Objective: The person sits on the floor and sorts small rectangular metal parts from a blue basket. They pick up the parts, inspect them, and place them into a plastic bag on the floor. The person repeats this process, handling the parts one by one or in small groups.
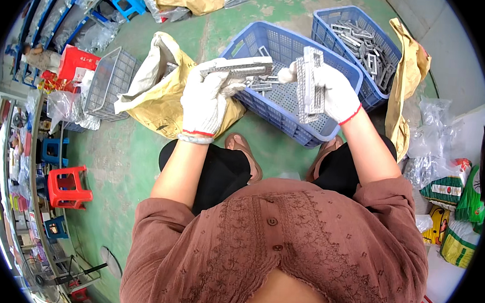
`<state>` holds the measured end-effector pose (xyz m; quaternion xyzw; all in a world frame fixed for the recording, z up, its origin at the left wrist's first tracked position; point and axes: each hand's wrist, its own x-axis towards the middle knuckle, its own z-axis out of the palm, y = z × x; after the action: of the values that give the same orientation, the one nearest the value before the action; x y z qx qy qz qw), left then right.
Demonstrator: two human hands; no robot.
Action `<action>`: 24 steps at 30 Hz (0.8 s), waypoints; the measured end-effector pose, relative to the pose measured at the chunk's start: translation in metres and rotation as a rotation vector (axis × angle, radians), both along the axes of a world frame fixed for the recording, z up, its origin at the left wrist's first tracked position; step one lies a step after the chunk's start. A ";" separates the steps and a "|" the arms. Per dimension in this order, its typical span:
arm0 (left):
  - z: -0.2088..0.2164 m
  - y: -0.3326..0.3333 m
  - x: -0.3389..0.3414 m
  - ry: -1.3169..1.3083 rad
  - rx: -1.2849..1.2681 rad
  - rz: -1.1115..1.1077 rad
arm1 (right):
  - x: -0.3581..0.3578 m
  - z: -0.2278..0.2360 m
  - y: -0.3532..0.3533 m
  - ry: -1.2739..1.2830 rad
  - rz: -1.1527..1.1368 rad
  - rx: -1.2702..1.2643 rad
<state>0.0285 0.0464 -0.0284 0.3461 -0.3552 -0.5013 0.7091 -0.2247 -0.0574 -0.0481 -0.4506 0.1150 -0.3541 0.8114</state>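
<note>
White knit gloves with red cuffs cover both hands. My left hand [204, 103] is closed around a long grey slotted metal-looking piece [238, 67], perhaps more than one stacked together; it lies nearly level. In my right hand [336, 90] a similar grey rectangular piece [311, 84] with a ribbed edge is gripped upright. The two pieces are apart, both held over a blue plastic basket [290, 127]. A few grey pieces [262, 85] lie in that basket, partly hidden by my hands.
A second blue basket [329, 14], heaped with grey frames [371, 57], stands beyond to the right. An open yellow sack [159, 109] slumps at the left, another [402, 77] at the right. A grey crate [111, 84] and red stool [68, 187] stand farther left.
</note>
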 end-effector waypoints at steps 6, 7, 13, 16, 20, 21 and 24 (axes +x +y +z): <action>0.003 -0.004 -0.017 -0.028 -0.099 -0.043 | 0.001 0.001 0.011 -0.064 -0.020 0.111; 0.003 -0.006 -0.019 -0.037 -0.083 -0.035 | -0.001 0.002 0.011 -0.096 0.009 0.143; 0.006 -0.012 -0.029 -0.068 -0.039 -0.016 | -0.002 0.008 0.015 -0.078 -0.071 0.119; 0.005 -0.013 -0.031 -0.089 -0.021 -0.013 | -0.003 0.006 0.014 -0.094 -0.076 0.106; 0.004 -0.014 -0.032 -0.083 -0.013 -0.021 | -0.002 0.008 0.015 -0.043 -0.117 0.103; 0.005 -0.014 -0.032 -0.073 -0.015 -0.018 | -0.002 0.007 0.015 -0.038 -0.114 0.099; 0.003 -0.014 -0.030 -0.089 0.014 -0.030 | -0.002 0.007 0.015 -0.032 -0.110 0.097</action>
<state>-0.0012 0.0321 -0.0255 0.3676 -0.3879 -0.4987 0.6825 -0.2263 -0.0424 -0.0413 -0.3979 0.1435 -0.3992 0.8134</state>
